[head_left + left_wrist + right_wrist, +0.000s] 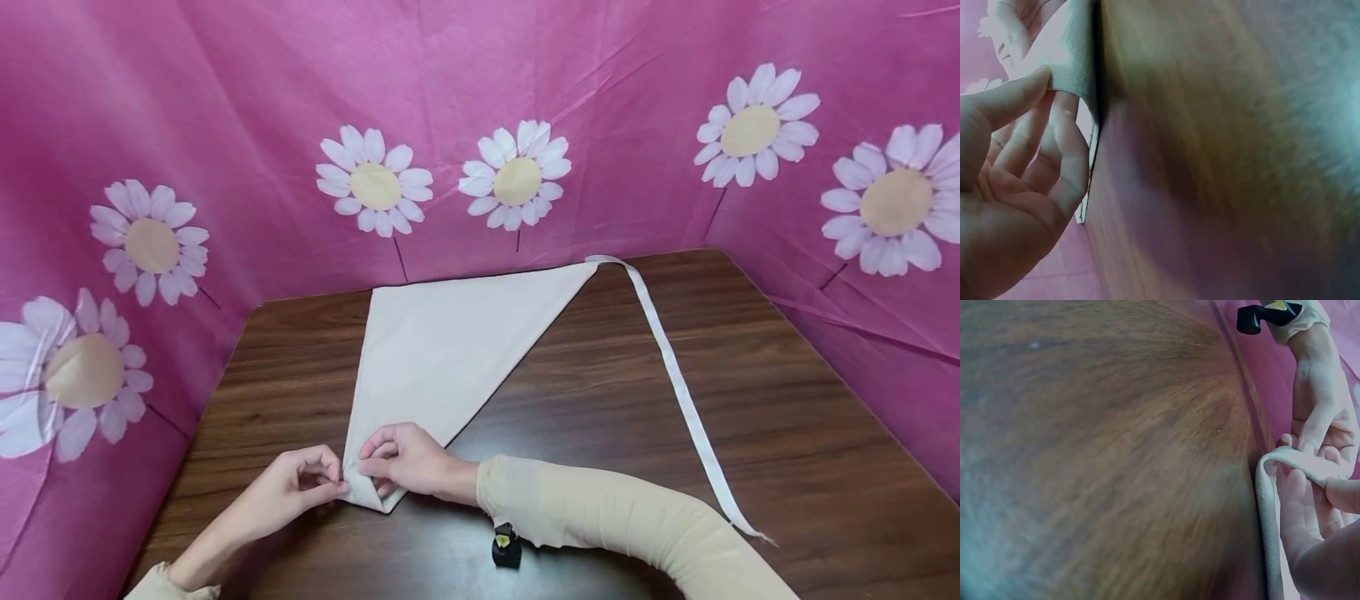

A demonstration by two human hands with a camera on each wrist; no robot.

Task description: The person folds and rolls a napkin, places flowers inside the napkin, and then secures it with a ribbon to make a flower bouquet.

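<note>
**Near end of the cream cloth [442,350] pinched at two spots**

From my station I see, in the head view, the cloth lying flat over most of its length on the brown wood-grain tabletop [585,383], left of the middle. Its far edge runs along the tabletop's far side, and its right edge slants inward toward me, so the near end is narrow. A small part of that end is turned up.

My left hand [296,492] is at the left of this end, thumb and forefinger pinching the cloth's edge; the left wrist view gives me the thumb on one face and fingers behind the other. Just beside it, my right hand [408,458] pinches the turned-up part between thumb and forefinger, and the right wrist view shows the cloth bending over there.

At the cloth's far right corner I have a white ribbon [682,392] that runs across the tabletop toward the near right, its end frayed. I read a small black device [506,546] by the cream right sleeve [600,504]. Around the tabletop hangs a pink drape [450,67] with white daisies.
</note>
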